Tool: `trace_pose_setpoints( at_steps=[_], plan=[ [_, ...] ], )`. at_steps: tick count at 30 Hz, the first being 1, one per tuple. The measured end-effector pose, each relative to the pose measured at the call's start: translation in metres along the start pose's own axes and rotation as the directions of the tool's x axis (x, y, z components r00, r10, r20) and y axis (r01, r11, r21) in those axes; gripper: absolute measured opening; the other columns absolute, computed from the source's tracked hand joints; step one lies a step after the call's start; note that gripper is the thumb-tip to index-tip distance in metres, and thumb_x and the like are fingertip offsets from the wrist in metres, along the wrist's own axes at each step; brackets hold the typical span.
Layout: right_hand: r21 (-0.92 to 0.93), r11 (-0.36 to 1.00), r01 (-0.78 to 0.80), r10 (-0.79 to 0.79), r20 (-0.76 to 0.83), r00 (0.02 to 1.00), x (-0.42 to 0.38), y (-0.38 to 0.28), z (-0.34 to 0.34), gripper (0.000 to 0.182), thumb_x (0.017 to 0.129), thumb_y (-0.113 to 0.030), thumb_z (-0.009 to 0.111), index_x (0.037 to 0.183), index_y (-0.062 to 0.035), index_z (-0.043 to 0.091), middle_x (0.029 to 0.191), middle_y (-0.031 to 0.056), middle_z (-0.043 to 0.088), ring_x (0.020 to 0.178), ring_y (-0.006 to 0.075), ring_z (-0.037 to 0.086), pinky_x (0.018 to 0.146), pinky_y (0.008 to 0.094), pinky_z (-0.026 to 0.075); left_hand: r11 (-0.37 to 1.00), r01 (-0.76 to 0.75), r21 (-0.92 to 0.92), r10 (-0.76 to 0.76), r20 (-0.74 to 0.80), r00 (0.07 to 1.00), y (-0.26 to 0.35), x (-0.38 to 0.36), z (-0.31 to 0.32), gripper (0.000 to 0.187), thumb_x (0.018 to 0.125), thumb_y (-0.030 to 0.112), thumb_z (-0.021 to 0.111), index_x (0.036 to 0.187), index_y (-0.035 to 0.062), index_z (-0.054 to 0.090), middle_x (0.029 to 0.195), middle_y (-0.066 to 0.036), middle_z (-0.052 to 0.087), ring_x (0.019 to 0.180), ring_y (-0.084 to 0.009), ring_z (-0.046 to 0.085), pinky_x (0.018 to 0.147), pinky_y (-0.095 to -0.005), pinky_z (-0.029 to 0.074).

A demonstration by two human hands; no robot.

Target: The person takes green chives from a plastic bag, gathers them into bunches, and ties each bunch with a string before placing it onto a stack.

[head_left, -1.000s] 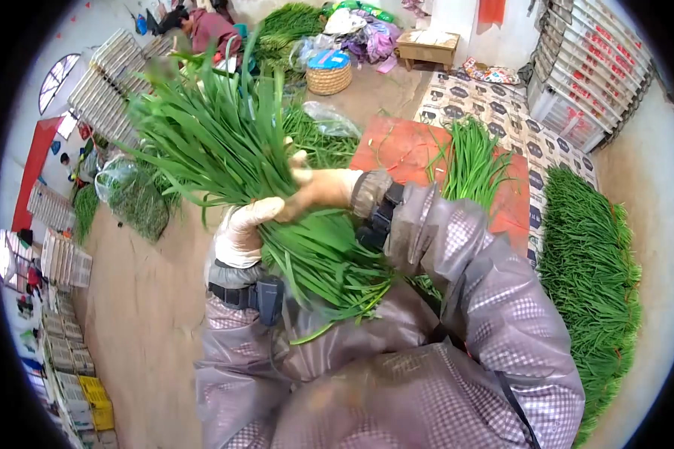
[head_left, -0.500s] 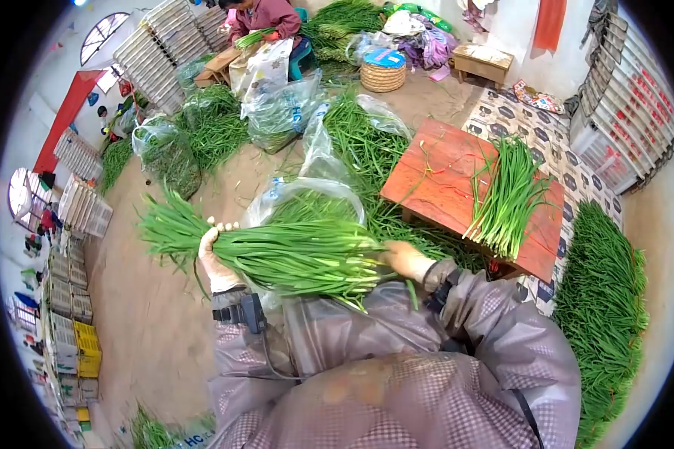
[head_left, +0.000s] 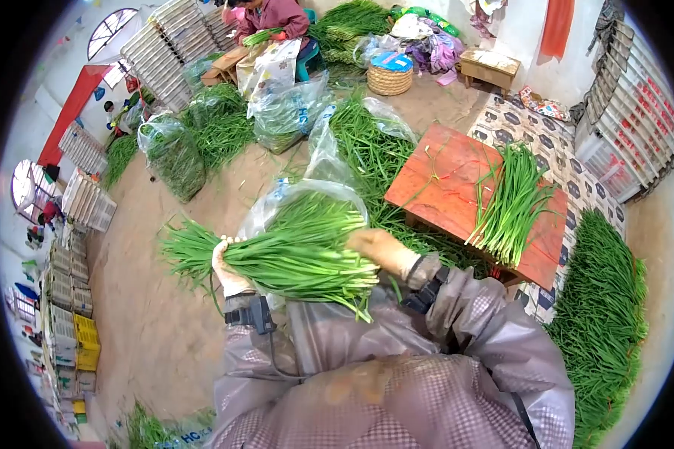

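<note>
A thick bunch of long green stalks [head_left: 299, 262] lies across the front of my body, its pale cut ends to the right and its leafy tips to the left. My left hand [head_left: 226, 266], in a pale glove, is wrapped round the bunch near the leafy end. At the pale ends, my right hand [head_left: 378, 247] touches the stalks; its fingers are blurred. Just behind the bunch, an open clear plastic bag [head_left: 258, 212] holds more green stalks.
A red wooden table [head_left: 442, 168] bears a smaller bunch [head_left: 511, 206]. Beyond it lie heaps of greens [head_left: 367, 142] and filled bags [head_left: 284, 120]. A co-worker [head_left: 269, 22] sits at the back. Stacked crates [head_left: 629, 120] and a long green pile [head_left: 599, 322] are at the right.
My right hand has moved left and slightly up along the stalk ends. The held bunch looks shorter and more fanned at the right, and my left hand sits slightly farther right.
</note>
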State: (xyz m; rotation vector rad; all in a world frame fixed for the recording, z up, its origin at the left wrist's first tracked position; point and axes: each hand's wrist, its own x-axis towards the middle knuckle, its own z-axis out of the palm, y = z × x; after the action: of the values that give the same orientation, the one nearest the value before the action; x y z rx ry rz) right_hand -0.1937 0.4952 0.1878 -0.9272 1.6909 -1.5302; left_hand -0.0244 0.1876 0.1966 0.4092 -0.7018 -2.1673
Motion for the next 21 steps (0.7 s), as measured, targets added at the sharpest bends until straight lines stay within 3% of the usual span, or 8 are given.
trace_pose_setpoints(
  at_steps=[2, 4, 6, 8, 10, 12, 16, 21],
  plan=[
    [0.191, 0.974, -0.124, 0.162, -0.198, 0.967, -0.013, 0.018, -0.028, 0.026, 0.096, -0.029, 0.054, 0.099, -0.0062, 0.065, 0.083, 0.0024, 0.063, 0.073, 0.0154, 0.057, 0.067, 0.0308, 0.048, 0.999, -0.011, 0.042, 0.016, -0.109, 0.994, 0.002, -0.002, -0.009, 0.012, 0.080, 0.015, 0.062, 0.089, 0.0073, 0.059, 0.081, -0.003, 0.059, 0.081, -0.0224, 0.058, 0.084, -0.0386, 0.050],
    [0.476, 0.825, -0.304, 0.415, -0.145, 0.898, -0.027, 0.042, -0.067, 0.023, 0.097, -0.029, 0.053, 0.096, -0.0085, 0.064, 0.079, -0.0009, 0.059, 0.058, 0.0090, 0.047, 0.050, 0.0256, 0.039, 0.999, -0.039, 0.034, 0.043, -0.140, 0.989, 0.004, -0.009, -0.014, 0.010, 0.080, 0.016, 0.062, 0.086, 0.0073, 0.060, 0.082, -0.004, 0.060, 0.081, -0.0224, 0.059, 0.083, -0.0381, 0.050],
    [0.445, 0.851, -0.281, 0.358, -0.099, 0.928, -0.043, 0.049, -0.083, 0.023, 0.098, -0.027, 0.051, 0.092, -0.0077, 0.062, 0.075, -0.0022, 0.055, 0.050, 0.0041, 0.036, 0.042, 0.0229, 0.028, 0.999, -0.039, 0.035, 0.044, -0.174, 0.984, 0.004, -0.011, -0.024, 0.009, 0.081, 0.016, 0.061, 0.084, 0.0071, 0.061, 0.082, -0.005, 0.061, 0.081, -0.0225, 0.060, 0.083, -0.0378, 0.050],
    [0.288, 0.909, -0.301, 0.319, -0.017, 0.948, -0.048, 0.017, -0.063, 0.037, 0.096, -0.037, 0.059, 0.106, -0.0021, 0.065, 0.088, 0.0064, 0.065, 0.073, 0.0146, 0.060, 0.065, 0.0295, 0.051, 0.998, -0.051, 0.034, 0.056, -0.171, 0.984, 0.002, -0.006, -0.035, 0.009, 0.081, 0.016, 0.061, 0.083, 0.0068, 0.062, 0.083, -0.005, 0.062, 0.081, -0.0226, 0.060, 0.083, -0.0374, 0.050],
    [-0.212, 0.969, -0.127, 0.141, 0.054, 0.989, -0.043, -0.011, -0.028, 0.073, 0.088, -0.054, 0.064, 0.131, 0.0033, 0.052, 0.120, 0.0217, 0.063, 0.114, 0.0298, 0.060, 0.102, 0.0368, 0.043, 0.997, -0.064, 0.040, 0.069, -0.136, 0.988, -0.003, 0.000, -0.047, 0.010, 0.082, 0.016, 0.061, 0.083, 0.0065, 0.062, 0.083, -0.006, 0.063, 0.081, -0.0226, 0.061, 0.083, -0.0369, 0.050],
    [-0.341, 0.939, -0.053, 0.057, 0.002, 0.998, -0.038, -0.059, 0.007, 0.091, 0.079, -0.063, 0.066, 0.138, 0.0023, 0.042, 0.125, 0.0262, 0.060, 0.117, 0.0383, 0.058, 0.102, 0.0394, 0.043, 0.997, -0.066, 0.042, 0.072, -0.141, 0.987, -0.007, -0.004, -0.037, 0.011, 0.083, 0.017, 0.060, 0.084, 0.0064, 0.062, 0.083, -0.006, 0.064, 0.081, -0.0222, 0.061, 0.082, -0.0363, 0.050],
    [-0.572, 0.725, -0.384, 0.322, -0.211, 0.923, -0.004, -0.041, 0.019, 0.064, 0.080, -0.050, 0.065, 0.115, 0.0040, 0.062, 0.107, 0.0292, 0.065, 0.099, 0.0423, 0.064, 0.089, 0.0447, 0.051, 0.998, -0.034, 0.047, 0.042, -0.167, 0.985, -0.004, -0.027, -0.005, 0.008, 0.083, 0.016, 0.062, 0.084, 0.0076, 0.063, 0.083, -0.004, 0.065, 0.081, -0.0201, 0.061, 0.082, -0.0356, 0.051],
    [-0.591, 0.770, -0.239, 0.095, -0.265, 0.960, -0.003, 0.031, 0.000, 0.030, 0.088, -0.027, 0.051, 0.094, -0.0005, 0.065, 0.092, 0.0259, 0.066, 0.089, 0.0439, 0.063, 0.081, 0.0512, 0.049, 0.999, -0.041, 0.003, 0.041, -0.185, 0.982, 0.000, -0.025, -0.016, 0.007, 0.082, 0.014, 0.062, 0.084, 0.0076, 0.063, 0.083, -0.004, 0.065, 0.081, -0.0204, 0.061, 0.083, -0.0361, 0.051]
  ],
)
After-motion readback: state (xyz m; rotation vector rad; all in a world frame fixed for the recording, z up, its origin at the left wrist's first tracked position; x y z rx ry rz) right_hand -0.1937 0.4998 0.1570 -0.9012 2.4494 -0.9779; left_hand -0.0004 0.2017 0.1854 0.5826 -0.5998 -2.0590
